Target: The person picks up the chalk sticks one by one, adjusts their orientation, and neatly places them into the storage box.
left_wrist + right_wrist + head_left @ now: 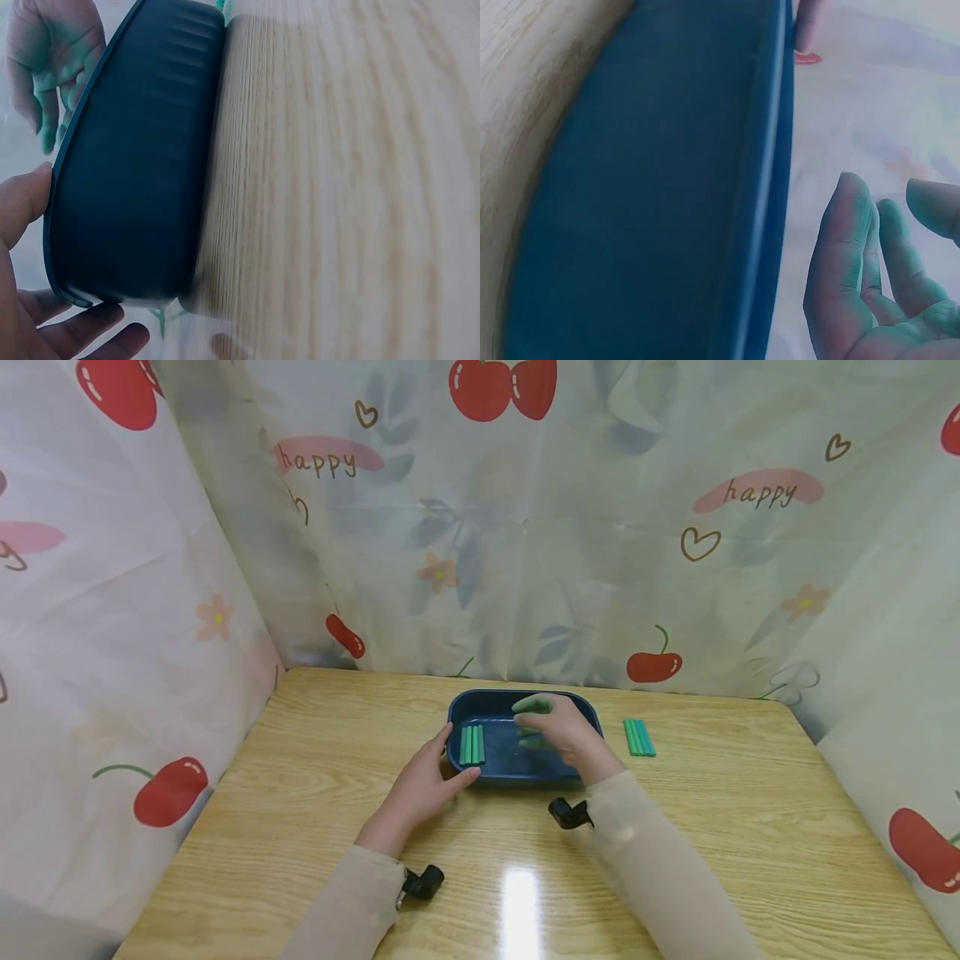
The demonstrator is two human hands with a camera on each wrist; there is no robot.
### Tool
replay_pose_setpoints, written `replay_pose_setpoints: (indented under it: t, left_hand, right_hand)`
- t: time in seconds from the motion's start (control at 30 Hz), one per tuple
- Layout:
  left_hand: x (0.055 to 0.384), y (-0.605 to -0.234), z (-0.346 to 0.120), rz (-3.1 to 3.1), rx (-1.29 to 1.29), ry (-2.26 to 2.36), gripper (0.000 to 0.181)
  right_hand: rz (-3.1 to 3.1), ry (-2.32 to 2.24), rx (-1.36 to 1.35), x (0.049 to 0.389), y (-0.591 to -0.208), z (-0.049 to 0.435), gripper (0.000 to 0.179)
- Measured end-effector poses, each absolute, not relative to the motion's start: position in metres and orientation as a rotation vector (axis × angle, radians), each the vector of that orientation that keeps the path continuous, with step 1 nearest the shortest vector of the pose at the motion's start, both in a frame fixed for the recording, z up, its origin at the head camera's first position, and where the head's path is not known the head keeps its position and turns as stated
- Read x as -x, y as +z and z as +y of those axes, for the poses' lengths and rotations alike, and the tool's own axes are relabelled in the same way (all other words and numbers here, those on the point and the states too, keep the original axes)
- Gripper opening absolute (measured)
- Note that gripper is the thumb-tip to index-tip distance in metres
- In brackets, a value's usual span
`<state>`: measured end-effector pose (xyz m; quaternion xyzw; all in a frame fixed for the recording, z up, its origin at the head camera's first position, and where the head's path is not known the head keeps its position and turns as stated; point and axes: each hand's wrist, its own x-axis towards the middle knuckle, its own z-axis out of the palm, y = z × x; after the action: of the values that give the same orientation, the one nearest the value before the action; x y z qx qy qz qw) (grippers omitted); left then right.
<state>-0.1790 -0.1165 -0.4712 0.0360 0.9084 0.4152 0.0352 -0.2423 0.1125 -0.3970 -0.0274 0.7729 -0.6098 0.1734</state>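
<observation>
A dark blue plastic tray (517, 774) with raised walls stands on the wooden table. Several thin green sticks (472, 746) lie side by side inside its left end. My left hand (423, 785) holds the tray's near left corner, thumb (26, 199) at the rim and fingers spread round the outer wall. Over the right half of the tray hovers my right hand (558, 727), its fingers (840, 262) loosely bent and apart from the thumb, with nothing between them. That hand's fingers look greenish. More green sticks (639, 737) lie in a row on the table, right of the tray.
The table (315, 735) reaches back to a printed curtain (510, 568) with cherries, hearts and flowers, which also closes off both sides. A black wrist camera (423, 882) sits at the left cuff and another camera (567, 813) at the right.
</observation>
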Motion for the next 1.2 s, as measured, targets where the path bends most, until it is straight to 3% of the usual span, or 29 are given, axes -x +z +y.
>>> replay_pose_setpoints:
  t: [1.2]
  left_hand:
    - [0.179,-0.470,-0.115,2.800,-0.087,1.262,0.092]
  right_hand:
    - [2.170,-1.861,0.103,0.219,-0.372,0.184,0.034]
